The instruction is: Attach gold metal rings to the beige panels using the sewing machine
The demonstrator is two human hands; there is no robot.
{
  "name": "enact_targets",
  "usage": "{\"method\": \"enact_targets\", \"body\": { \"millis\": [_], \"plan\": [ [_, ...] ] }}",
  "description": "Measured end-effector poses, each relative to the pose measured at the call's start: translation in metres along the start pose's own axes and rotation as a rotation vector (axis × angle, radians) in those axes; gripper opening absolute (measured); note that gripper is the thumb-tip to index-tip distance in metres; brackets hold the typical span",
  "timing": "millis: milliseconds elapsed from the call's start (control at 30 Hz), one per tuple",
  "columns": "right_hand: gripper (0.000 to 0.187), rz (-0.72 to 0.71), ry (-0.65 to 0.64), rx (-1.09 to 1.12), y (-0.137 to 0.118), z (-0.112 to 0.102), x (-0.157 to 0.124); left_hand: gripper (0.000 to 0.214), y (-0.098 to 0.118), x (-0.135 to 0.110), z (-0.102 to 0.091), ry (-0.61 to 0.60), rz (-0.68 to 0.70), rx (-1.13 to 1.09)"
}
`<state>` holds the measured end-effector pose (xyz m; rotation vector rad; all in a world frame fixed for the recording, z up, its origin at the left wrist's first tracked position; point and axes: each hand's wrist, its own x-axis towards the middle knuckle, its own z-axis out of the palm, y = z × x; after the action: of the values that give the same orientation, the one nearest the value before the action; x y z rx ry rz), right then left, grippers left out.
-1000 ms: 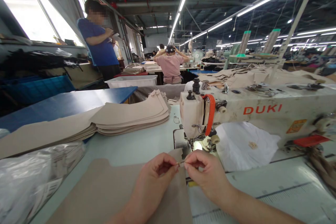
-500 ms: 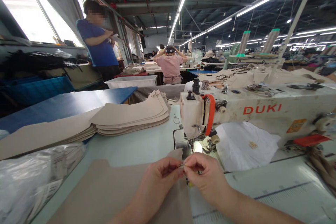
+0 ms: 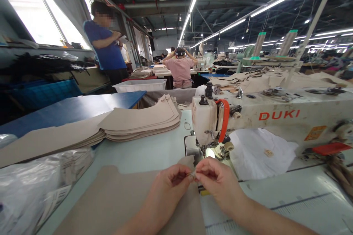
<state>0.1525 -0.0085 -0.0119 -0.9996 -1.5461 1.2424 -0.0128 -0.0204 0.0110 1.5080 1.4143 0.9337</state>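
My left hand [image 3: 168, 191] and my right hand [image 3: 219, 185] meet fingertip to fingertip in front of the sewing machine [image 3: 211, 117]. Both are closed in a pinch on a small, pale thing between the fingertips, too small to name. Under my left hand and forearm lies a flat beige fabric panel [image 3: 110, 198]; its far corner reaches toward the machine's needle area. My right forearm rests above the pale table [image 3: 275, 205], which has ruler markings.
Stacked beige panels [image 3: 140, 121] lie at the left, beside a clear plastic bag [image 3: 30, 187]. White cloth [image 3: 261, 154] sits under the machine arm. A blue table [image 3: 71, 110] stands behind. One person in blue [image 3: 106, 47] stands; another in pink [image 3: 179, 68] sits with raised arms.
The whole view has shifted slightly to the right. My hands keep pinching together in nearly the same place, with the fingertips moving a little.
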Motion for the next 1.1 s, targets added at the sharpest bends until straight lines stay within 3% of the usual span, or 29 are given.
{"method": "enact_targets", "body": {
  "millis": [167, 433, 633, 800, 867, 967, 1100],
  "plan": [
    [0.011, 0.012, -0.03, -0.098, -0.003, -0.003, 0.0, 0.015, -0.002, 0.0, -0.001, 0.011, 0.038, 0.077],
    [0.011, -0.138, -0.078, -0.425, -0.013, -0.006, -0.001, 0.014, -0.002, -0.001, -0.007, -0.072, 0.018, 0.106],
    [0.01, -0.047, -0.083, -0.344, -0.014, -0.005, -0.003, 0.009, -0.005, 0.004, -0.009, -0.148, -0.026, 0.023],
    [0.011, 0.07, -0.069, -0.196, -0.006, -0.002, -0.001, 0.009, 0.004, 0.01, -0.017, -0.165, -0.001, 0.322],
    [0.01, 0.112, -0.062, -0.125, -0.003, -0.003, 0.001, 0.012, 0.008, 0.011, -0.025, -0.133, 0.063, 0.463],
    [0.009, 0.171, -0.065, -0.052, -0.002, -0.003, 0.003, 0.021, 0.002, 0.01, -0.034, -0.057, 0.305, 0.651],
    [0.011, 0.256, -0.095, -0.034, -0.006, -0.006, 0.007, 0.029, -0.015, 0.004, -0.028, -0.047, 0.541, 0.74]
  ]
}}
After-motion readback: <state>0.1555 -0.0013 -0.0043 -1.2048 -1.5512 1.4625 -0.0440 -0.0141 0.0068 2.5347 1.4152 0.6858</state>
